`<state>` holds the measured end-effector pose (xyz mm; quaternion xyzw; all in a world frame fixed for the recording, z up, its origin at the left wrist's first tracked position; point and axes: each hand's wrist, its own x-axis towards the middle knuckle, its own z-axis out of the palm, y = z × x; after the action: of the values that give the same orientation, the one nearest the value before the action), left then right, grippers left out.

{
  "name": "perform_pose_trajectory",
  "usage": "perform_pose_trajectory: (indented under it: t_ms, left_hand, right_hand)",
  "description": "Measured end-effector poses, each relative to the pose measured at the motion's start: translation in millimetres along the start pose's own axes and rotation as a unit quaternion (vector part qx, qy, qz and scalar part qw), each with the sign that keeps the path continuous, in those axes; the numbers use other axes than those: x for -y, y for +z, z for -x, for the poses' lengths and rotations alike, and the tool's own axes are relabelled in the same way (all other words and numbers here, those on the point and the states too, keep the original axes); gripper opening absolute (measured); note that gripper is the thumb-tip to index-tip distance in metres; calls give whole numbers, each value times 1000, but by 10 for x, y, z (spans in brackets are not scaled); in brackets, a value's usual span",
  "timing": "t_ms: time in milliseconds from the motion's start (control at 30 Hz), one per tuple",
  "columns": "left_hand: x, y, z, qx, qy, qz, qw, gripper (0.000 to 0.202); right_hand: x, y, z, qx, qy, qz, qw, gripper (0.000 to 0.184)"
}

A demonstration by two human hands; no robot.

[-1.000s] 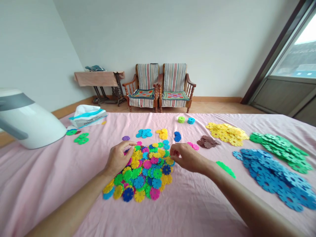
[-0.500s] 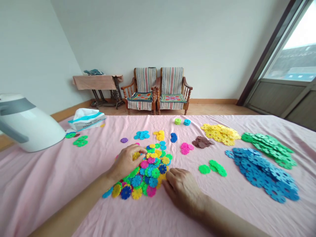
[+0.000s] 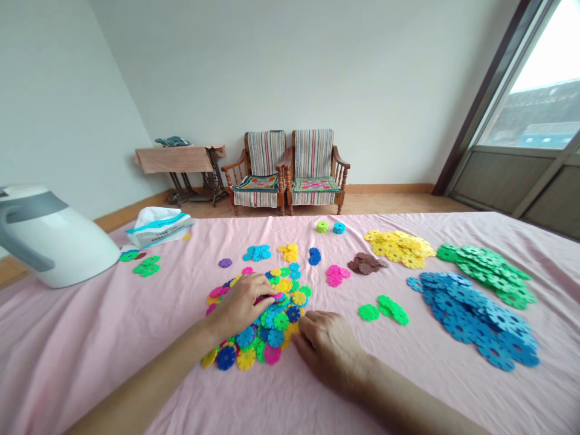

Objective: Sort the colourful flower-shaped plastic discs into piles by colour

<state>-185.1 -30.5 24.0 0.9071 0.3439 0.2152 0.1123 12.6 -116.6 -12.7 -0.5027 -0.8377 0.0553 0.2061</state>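
no readable text on anything

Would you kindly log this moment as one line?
left hand: on mixed disc pile | right hand: at pile's near edge

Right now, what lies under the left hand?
The left hand rests palm-down on the mixed pile of coloured discs; pink, yellow and blue ones show around its edges. Which discs lie beneath the palm, or whether it grips one, is covered.

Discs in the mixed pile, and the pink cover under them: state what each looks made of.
Discs: probably moulded plastic, smooth with a slight sheen; uniform bright colours, identical notched rims, stiff flat shape. Pink cover: apparently cloth, matte; soft wrinkles and creases, no gloss.
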Motion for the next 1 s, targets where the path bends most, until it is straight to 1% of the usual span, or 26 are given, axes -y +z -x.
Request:
perform_pose_trajectory:
  t_ms: [100, 167, 233, 300, 367, 433, 500, 633, 700, 767, 833, 867, 933, 1000]
  left_hand:
    - [-5, 17, -23, -32, -12, 5, 999, 19]
    - [-20, 4, -66, -61, -41, 21, 997, 19]
    - [-40, -10, -144, -78, -70, 43, 994, 19]
    - [-63, -1, -257, -74, -88, 65, 991, 19]
    - [-90, 45, -393, -58, -94, 81, 991, 19]
    - [-124, 130, -539, -40, -91, 93, 991, 19]
    - [-167, 244, -681, -26, -81, 103, 991, 20]
    - [-277, 498, -934, -17, -62, 113, 992, 19]
    - [-325, 606, -1038, -11, -65, 112, 992, 19]
    - [-347, 674, -1116, -14, -71, 109, 991, 19]
    - [-334, 680, -1153, -32, -83, 109, 990, 20]
    - [-314, 654, -1152, -44, -88, 114, 989, 22]
    - [-253, 545, -1106, -62, -95, 130, 985, 24]
    - [-170, 373, -1005, -61, -99, 144, 983, 23]
  right_hand:
    - [10, -34, 2, 0, 6, 11, 1000, 19]
    - [2, -57, 20, 2, 11, 35, 999, 22]
    - [-25, -75, 54, 7, 17, 71, 997, 27]
    - [-69, -89, 100, 10, 31, 107, 994, 28]
    - [-121, -103, 156, 11, 46, 135, 990, 27]
    - [-174, -123, 218, 13, 52, 155, 986, 26]
    - [-224, -150, 280, 15, 40, 161, 986, 26]
    - [-308, -201, 374, -4, 17, 142, 990, 26]
    - [-334, -213, 398, -18, 28, 128, 991, 25]
    - [-346, -217, 411, -27, 38, 114, 992, 25]
    - [-348, -215, 416, -32, 41, 105, 993, 26]
    - [-347, -213, 417, -33, 42, 102, 993, 26]
    - [-344, -210, 416, -35, 47, 94, 994, 26]
    - [-344, -205, 413, -38, 51, 88, 994, 27]
